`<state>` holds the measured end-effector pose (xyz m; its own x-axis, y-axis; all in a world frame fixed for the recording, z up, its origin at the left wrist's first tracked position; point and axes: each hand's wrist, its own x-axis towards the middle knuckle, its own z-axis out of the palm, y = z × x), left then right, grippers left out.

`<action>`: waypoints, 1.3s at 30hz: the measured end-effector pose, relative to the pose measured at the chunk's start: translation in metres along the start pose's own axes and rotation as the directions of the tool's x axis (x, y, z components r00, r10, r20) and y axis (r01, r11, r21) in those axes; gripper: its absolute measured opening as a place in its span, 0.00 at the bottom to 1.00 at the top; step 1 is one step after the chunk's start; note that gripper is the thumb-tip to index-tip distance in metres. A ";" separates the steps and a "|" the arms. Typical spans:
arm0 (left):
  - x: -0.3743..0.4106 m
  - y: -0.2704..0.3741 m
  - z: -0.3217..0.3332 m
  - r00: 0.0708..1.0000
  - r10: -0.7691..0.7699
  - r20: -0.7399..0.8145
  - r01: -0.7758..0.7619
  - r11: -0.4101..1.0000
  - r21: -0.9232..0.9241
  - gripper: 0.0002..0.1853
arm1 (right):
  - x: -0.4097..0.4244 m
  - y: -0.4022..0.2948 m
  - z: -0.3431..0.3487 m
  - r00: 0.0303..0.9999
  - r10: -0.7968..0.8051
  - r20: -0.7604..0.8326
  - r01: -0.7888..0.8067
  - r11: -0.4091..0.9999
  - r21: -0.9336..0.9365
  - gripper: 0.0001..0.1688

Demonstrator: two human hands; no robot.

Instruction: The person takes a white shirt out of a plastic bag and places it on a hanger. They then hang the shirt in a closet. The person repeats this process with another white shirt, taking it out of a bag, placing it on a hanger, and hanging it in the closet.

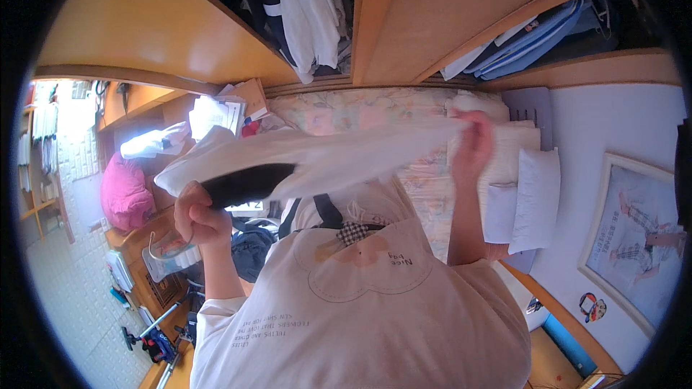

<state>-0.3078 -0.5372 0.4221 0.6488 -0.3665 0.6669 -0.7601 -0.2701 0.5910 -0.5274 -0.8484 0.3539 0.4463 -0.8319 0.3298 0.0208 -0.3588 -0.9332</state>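
Note:
A white cloth garment (335, 156) is stretched out in the air in front of my chest, slightly blurred. My left hand (203, 219) grips its left end beside a black section (248, 185); whether that black part belongs to the garment I cannot tell. Below the left fist curves a thin pale hook (153, 248), which looks like that of a clothes hanger. My right hand (476, 138), raised and blurred by motion, pinches the garment's far right end. Beneath the cloth lies a bed with a floral sheet (427, 183).
Wooden wardrobe compartments with hanging clothes (311, 11) and blue garments (540, 38) stand open ahead. White pillows (535, 200) lie at the right, by a framed picture (632, 237). Left are papers (216, 116), a pink bundle (125, 192) and a dark cloth item (251, 248).

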 end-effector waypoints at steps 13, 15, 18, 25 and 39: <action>0.012 0.012 0.039 0.927 -0.206 0.313 0.153 0.971 0.186 0.07 | -0.006 -0.088 0.046 0.856 -0.253 0.451 0.426 0.838 -0.340 0.19; 0.020 0.028 0.049 0.847 -0.121 0.518 -0.023 0.964 0.264 0.05 | -0.008 -0.109 0.083 0.727 -0.253 0.638 0.510 0.821 -0.256 0.18; 0.036 0.032 0.077 0.860 0.142 0.491 -0.110 0.989 -0.093 0.11 | -0.010 -0.103 0.107 0.656 -0.009 0.755 0.177 0.974 -0.141 0.17; 0.066 -0.042 0.056 0.996 -0.087 -0.012 0.088 0.992 0.087 0.37 | 0.055 -0.109 0.073 0.919 0.031 0.394 0.009 0.995 -0.099 0.08; 0.058 -0.152 0.085 0.635 -0.702 0.322 0.507 0.065 -0.860 0.16 | 0.073 -0.146 0.055 0.896 0.350 0.274 -0.269 0.918 -0.292 0.20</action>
<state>-0.1575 -0.5930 0.3329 0.9340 -0.3297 -0.1373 0.3111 0.5622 0.7662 -0.4485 -0.8335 0.5067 0.6521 -0.7549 -0.0698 -0.3619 -0.2291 -0.9036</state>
